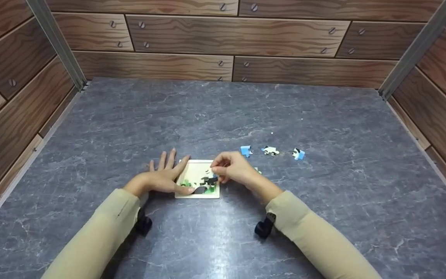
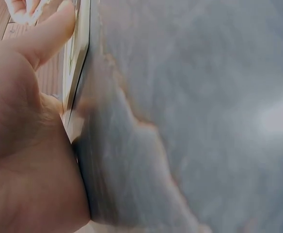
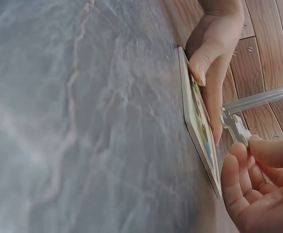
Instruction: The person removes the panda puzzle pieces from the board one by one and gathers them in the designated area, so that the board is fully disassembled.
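A square jigsaw puzzle tray (image 1: 196, 195) with a pale rim lies flat before me. Green, black and white pieces (image 1: 210, 189) fill part of its near side. My left hand (image 1: 160, 181) lies spread along the tray's left side, its fingers straight and its thumb resting on the pieces. At the tray's right side, my right hand (image 1: 235, 168) pinches a small puzzle piece (image 3: 236, 127) between thumb and fingers. In the right wrist view that piece is tilted, just off the tray's surface. Only the palm and thumb of the left hand show in the left wrist view.
Loose pieces lie to the right on the grey marbled table (image 1: 192, 112): a blue one (image 1: 246, 150), a black-and-white one (image 1: 270, 150) and a blue one with black and white (image 1: 298, 154). Another piece (image 1: 258, 170) is partly hidden behind the right wrist. Wood-patterned walls (image 1: 238, 37) enclose the table.
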### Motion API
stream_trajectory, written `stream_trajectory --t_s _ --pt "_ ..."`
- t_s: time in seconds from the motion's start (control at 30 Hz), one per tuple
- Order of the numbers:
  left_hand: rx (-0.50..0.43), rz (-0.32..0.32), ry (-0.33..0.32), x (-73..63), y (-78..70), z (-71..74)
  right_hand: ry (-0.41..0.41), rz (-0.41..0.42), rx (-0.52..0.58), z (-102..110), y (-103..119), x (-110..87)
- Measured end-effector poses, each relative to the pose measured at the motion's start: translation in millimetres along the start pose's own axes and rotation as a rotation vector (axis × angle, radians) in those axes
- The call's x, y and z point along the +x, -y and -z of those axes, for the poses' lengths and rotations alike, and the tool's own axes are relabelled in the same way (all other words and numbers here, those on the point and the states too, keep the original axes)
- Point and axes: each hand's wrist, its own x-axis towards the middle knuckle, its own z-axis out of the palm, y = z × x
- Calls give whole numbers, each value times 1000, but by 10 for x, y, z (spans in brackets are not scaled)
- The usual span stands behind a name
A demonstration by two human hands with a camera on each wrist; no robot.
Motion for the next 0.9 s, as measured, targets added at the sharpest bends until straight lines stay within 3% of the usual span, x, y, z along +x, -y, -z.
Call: stream_trajectory --t_s 0.57,0.9 --pt "-89 -77 4 -26 99 26 -65 -48 49 311 -9 -181" --pt "-85 -79 10 -10 87 20 -100 -38 68 584 -113 -349"
